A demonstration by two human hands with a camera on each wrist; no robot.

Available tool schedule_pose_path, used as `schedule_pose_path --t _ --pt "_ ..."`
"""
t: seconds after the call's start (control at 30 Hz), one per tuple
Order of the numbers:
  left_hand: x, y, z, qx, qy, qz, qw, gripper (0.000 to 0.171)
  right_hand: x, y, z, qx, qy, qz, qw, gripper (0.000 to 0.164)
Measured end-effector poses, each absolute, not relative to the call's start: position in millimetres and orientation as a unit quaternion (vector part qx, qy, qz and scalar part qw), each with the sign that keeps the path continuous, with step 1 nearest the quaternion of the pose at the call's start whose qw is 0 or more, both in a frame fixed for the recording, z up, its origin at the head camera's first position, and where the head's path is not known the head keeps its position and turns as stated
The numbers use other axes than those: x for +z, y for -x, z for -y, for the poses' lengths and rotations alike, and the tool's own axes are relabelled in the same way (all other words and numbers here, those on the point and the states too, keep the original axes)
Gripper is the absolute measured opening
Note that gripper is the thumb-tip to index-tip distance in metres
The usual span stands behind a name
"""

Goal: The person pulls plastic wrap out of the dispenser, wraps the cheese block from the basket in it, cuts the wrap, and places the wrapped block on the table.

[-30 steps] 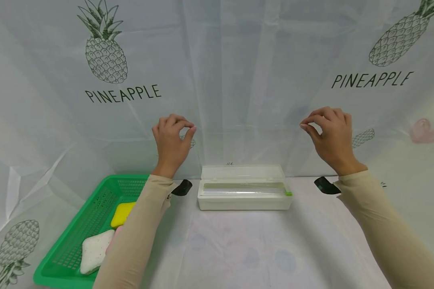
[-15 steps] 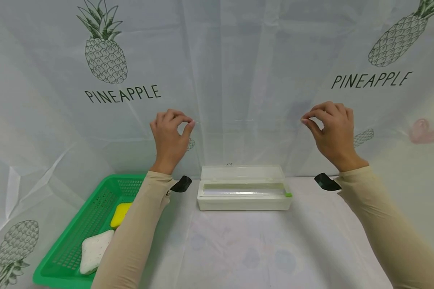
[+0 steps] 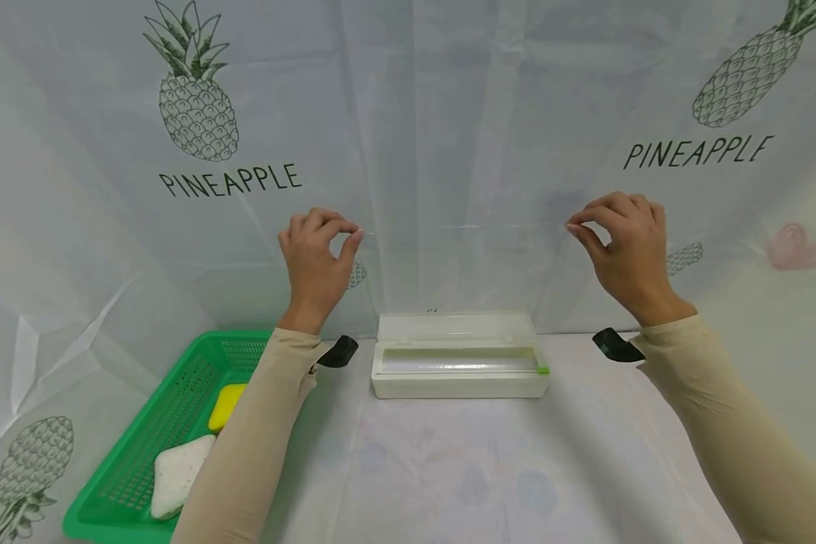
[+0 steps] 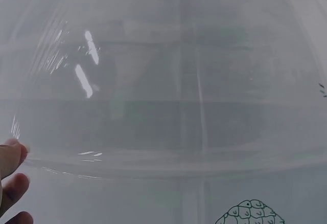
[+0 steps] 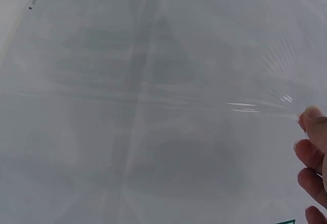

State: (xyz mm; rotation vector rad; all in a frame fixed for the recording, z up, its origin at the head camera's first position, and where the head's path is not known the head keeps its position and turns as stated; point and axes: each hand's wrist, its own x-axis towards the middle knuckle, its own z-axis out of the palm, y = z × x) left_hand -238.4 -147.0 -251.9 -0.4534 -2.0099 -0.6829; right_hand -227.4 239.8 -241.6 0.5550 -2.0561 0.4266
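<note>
1. Pinching a corner of clear film (image 4: 138, 91) between thumb and forefinger, the left hand (image 3: 316, 264) is raised in front of the backdrop; its thumb and forefinger form a small loop, and fine creases fan from the grip in the left wrist view.
2. The right hand (image 3: 629, 257) pinches the film's other upper corner in the same way, thumb against forefinger, with the remaining fingers curled; creases spread from that grip too.
3. The film stretches between the two hands, its upper edge showing as a faint bright line in the head view. How its lower end meets the box is hard to tell.
4. Below and between the hands, a long white box (image 3: 461, 387) stands on the pale table cover (image 3: 449, 468), near the foot of the backdrop. Its lid (image 3: 454, 327) is raised at the back, a shiny roll (image 3: 459, 365) lies inside, and a green tab (image 3: 542, 370) sits at the front right corner.
5. On the person's left, a green basket (image 3: 138, 425) holds a yellow sponge (image 3: 227, 406) and a white slab (image 3: 180, 474), both partly covered by the beige left sleeve (image 3: 245, 446).
6. Behind everything hangs a pale backdrop (image 3: 442, 113) printed with pineapples and lettering.
</note>
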Motion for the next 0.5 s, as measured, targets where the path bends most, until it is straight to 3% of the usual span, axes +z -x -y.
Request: schedule_pose_path --t 0.27,0.5 --pt "-258 225 145 -0.292 0.208 0.805 0.472 0.013 -250 210 -245 0.189 -0.248 0.822 0.476 0.009" --pt "-272 202 156 -0.308 0.312 0.783 0.441 0.004 -263 182 -253 0.208 -0.274 0.816 0.464 0.015"
